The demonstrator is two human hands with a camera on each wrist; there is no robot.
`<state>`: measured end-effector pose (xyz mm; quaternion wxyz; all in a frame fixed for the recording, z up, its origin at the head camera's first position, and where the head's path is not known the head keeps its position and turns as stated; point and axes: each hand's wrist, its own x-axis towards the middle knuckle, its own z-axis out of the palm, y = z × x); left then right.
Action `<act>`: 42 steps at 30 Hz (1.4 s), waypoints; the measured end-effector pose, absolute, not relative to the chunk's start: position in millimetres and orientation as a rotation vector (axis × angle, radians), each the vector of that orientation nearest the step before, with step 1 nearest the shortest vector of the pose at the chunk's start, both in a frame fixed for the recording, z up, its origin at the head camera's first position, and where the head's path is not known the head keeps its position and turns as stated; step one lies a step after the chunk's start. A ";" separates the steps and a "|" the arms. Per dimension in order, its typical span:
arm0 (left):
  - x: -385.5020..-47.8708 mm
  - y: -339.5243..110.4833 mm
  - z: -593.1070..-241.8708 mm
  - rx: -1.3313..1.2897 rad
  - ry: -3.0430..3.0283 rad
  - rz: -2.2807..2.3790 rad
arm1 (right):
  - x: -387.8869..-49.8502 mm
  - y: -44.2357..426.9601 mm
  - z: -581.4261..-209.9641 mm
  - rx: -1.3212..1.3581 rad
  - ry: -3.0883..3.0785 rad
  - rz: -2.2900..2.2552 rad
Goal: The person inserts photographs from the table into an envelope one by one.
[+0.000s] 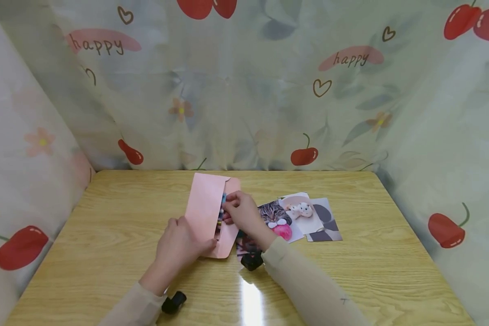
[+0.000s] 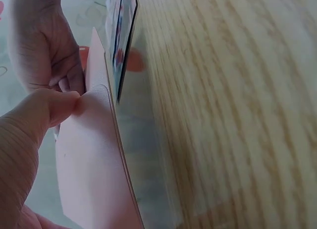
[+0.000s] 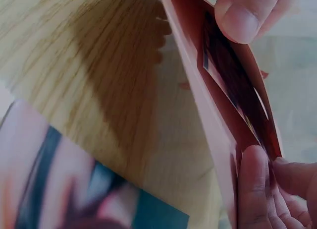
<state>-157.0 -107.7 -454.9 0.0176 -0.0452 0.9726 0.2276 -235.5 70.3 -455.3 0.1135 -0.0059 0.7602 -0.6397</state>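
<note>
A pink envelope (image 1: pixel 205 203) is tilted up off the table, its open side facing right. My left hand (image 1: pixel 177 244) grips it by the left and lower edge, thumb at the opening, as the left wrist view also shows on the envelope (image 2: pixel 99 154). Inside the opening sits a photo card (image 1: pixel 219 222), mostly hidden; in the right wrist view the dark picture side of the card (image 3: pixel 230 75) shows between the pink walls. My right hand (image 1: pixel 246 217) reaches into the opening and pinches the card's edge between thumb and fingers.
Several photo prints lie overlapping on the wooden table (image 1: pixel 106 235) right of the envelope: a cat picture (image 1: pixel 274 212), one with a spotted bow (image 1: pixel 303 210) and a grey-and-white one (image 1: pixel 328 217). Another dark print (image 1: pixel 244 246) lies partly under my right wrist. A patterned curtain (image 1: pixel 228 113) surrounds the table.
</note>
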 end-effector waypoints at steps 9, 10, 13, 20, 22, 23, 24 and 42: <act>-159.8 -113.0 -453.3 -0.167 3.004 0.673 | -229.3 102.1 -438.8 -0.064 2.344 -1.921; -160.2 -113.4 -453.6 -0.166 3.005 0.671 | -229.6 108.1 -437.3 -0.069 2.352 -1.924; -160.9 -113.7 -453.4 -0.163 3.008 0.676 | -231.4 129.6 -435.0 -0.069 2.385 -1.927; -161.1 -115.5 -452.4 -0.178 3.001 0.675 | -232.1 184.6 -437.3 0.080 2.676 -1.614; -160.8 -116.1 -452.2 -0.179 2.995 0.672 | -231.1 195.7 -439.1 0.115 2.728 -1.508; -160.7 -116.4 -452.4 -0.177 2.992 0.673 | -230.5 200.0 -440.1 0.132 2.752 -1.460; -160.4 -116.8 -452.6 -0.173 2.993 0.675 | -230.0 203.5 -441.1 0.150 2.759 -1.429; -159.5 -116.8 -453.6 -0.189 2.973 0.665 | -223.3 225.4 -463.6 0.275 2.727 -1.296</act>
